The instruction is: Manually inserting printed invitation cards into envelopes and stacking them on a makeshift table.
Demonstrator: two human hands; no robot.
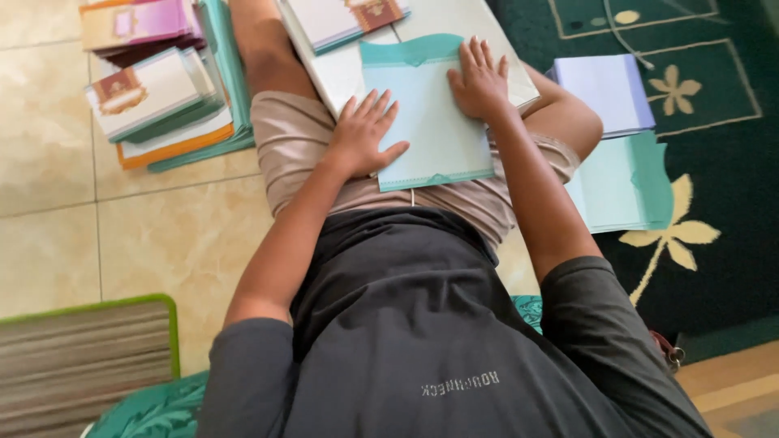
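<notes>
Head view | teal envelope [426,122] on white board [341,73] across lap, near edge | L hand [361,134] & R hand [479,81] flat on it, grip open, holding nothing | step: pressing flat, judged | next: firm, even press along edges.

Matt paper envelope [426,113] (glossy floor tiles [49,138])

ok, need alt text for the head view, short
Seen from above, a seated person presses the left hand and right hand flat on a pale teal envelope lying on a board across the lap. Stacks of cards sit on the tiled floor, more envelopes on a green rug.
</notes>
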